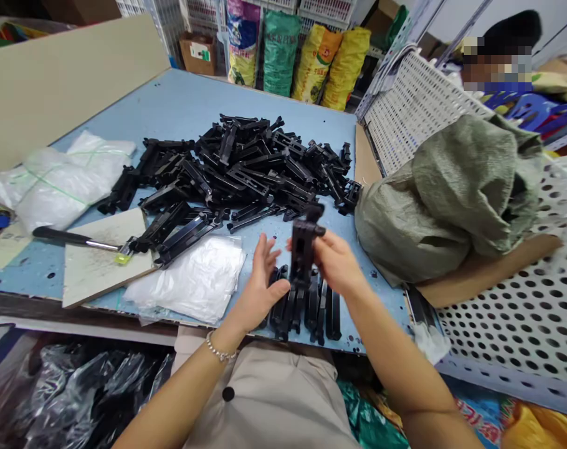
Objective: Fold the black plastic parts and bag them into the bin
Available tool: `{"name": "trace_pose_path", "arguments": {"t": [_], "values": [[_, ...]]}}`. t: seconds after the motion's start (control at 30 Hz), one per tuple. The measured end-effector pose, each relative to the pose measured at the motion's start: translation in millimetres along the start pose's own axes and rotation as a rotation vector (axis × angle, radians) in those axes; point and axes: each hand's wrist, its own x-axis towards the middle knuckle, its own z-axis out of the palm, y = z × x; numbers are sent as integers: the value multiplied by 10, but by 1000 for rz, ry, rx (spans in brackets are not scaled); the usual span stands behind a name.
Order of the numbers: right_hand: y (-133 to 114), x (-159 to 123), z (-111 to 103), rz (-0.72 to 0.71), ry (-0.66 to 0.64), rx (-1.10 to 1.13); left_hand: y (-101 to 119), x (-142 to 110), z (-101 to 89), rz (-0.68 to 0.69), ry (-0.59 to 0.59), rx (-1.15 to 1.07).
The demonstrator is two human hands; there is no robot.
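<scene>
My right hand point(339, 262) grips a black slotted plastic part point(303, 246), held upright above the table's near edge. Beside it on the left, my left hand point(260, 290) has its fingers apart and holds nothing. Below both hands, several similar black parts point(333, 315) lie side by side in a row. Farther back spreads a large heap of the same black parts point(250, 165). To the left of my left hand lies a stack of clear plastic bags point(194, 274).
A hammer-like tool with a black handle point(61, 236) rests across a pale board point(101, 274). A wrapped plastic bundle point(63, 181) lies at the left. On the right are a grey-green woven sack point(433, 206) and white perforated crates point(521, 312). Another person point(498, 56) is behind them.
</scene>
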Motion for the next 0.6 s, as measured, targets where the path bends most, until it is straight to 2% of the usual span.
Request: {"name": "trace_pose_path", "arguments": {"t": [0.03,0.07,0.17,0.23,0.3,0.33,0.43,0.5,0.53,0.6], "values": [[-87,-68,100,-46,-48,-6,79,29,11,-58,-47,-121],[-152,-122,172,-110,-38,-45,149,49,14,-119,-81,-192],[-211,-177,234,-337,130,-262,279,45,6,-262,-101,-248],[-180,-140,211,-447,173,-413,298,11,12,-301,-72,-303],[-140,-81,205,-486,136,-513,278,-19,34,-325,-47,-358],[-125,-57,216,-460,116,-515,261,-28,44,-328,-29,-365],[-105,-67,293,-242,-3,-349,209,-21,33,-341,63,-339],[-97,-170,370,-179,-132,-274,187,-3,-16,-365,146,-341],[-88,-247,415,-226,-199,-304,180,5,-44,-379,184,-355],[-54,-420,521,-416,-274,-478,165,13,-89,-406,246,-371]]}}
